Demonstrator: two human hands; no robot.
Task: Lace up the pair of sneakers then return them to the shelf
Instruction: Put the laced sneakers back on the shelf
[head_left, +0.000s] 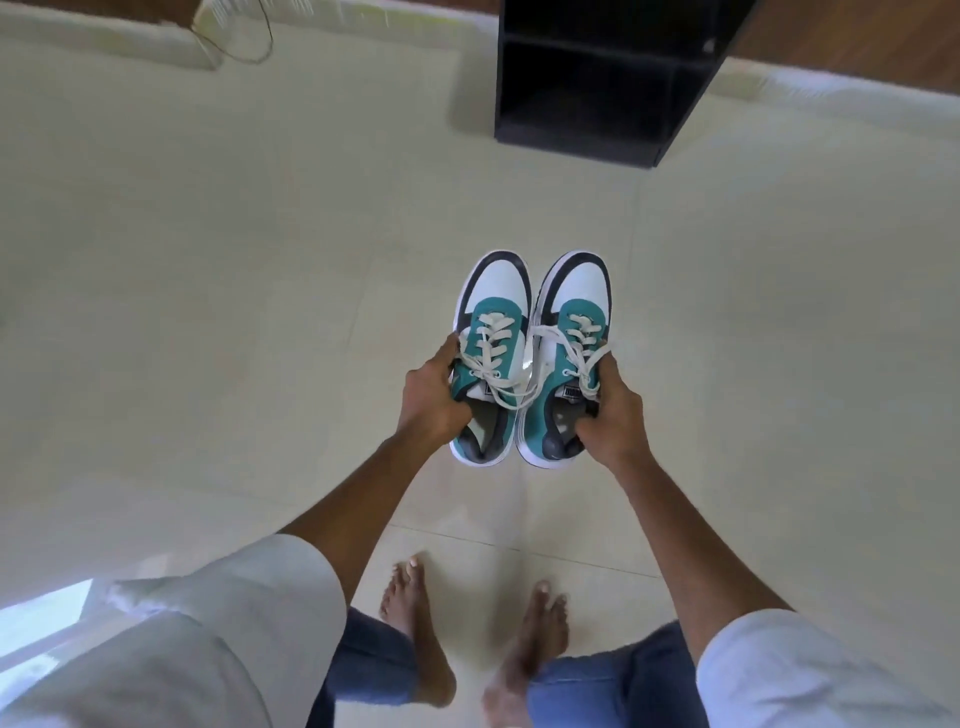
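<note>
With both sneakers laced and tied, the lacing looks done; only the return is left. The left hand (428, 402) grips the left sneaker (491, 353), the right hand (613, 415) the right sneaker (563, 358), fingers curled round the collars, mid-frame above the floor (208, 312). The black shelf (608, 83) stands at the upper right, well apart.

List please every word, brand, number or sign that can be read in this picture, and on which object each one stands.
Nothing can be read with confidence.
Tongue label on the left sneaker: a small dark patch with pale marks, too blurred to read.
Tongue label on the right sneaker: the same kind of patch, letters visible but too blurred to read.
Black shelf, floor, clothing: no text visible.
</note>
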